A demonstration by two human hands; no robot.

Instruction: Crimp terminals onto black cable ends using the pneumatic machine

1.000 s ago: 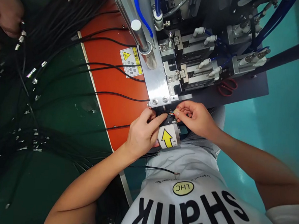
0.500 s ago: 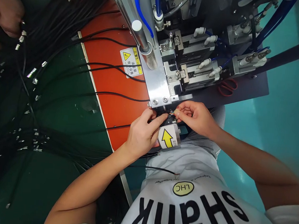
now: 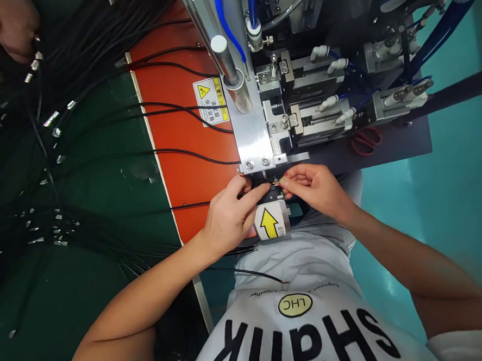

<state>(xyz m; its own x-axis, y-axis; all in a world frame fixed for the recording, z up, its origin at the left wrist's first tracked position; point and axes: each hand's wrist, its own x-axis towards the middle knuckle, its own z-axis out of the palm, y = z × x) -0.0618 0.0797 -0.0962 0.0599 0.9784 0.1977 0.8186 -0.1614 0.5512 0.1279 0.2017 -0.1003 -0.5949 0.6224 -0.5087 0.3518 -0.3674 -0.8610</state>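
My left hand (image 3: 229,215) is at the near end of a metal machine fixture (image 3: 273,193), fingers closed over a black cable (image 3: 191,205) that runs in from the left. Its index fingertip presses at the cable's stripped end. Opposite it, my right hand (image 3: 312,187) pinches thin coloured wires (image 3: 277,183) between thumb and index finger. The wire tips are mostly hidden by the fingertips. Just below the fingers is a white plate with a yellow arrow (image 3: 270,223).
Pneumatic clamps (image 3: 318,120) and a metal upright (image 3: 240,90) rise beyond my hands. Red-handled scissors (image 3: 366,141) lie right. Several black cables cross the orange board (image 3: 174,133) and green table (image 3: 104,145). Another person's hand (image 3: 16,19) is at upper left. One cable (image 3: 255,272) lies over my lap.
Both hands keep nearly the same place, with my right fingertips shifted very slightly at the wires. The whole view has drifted a little.
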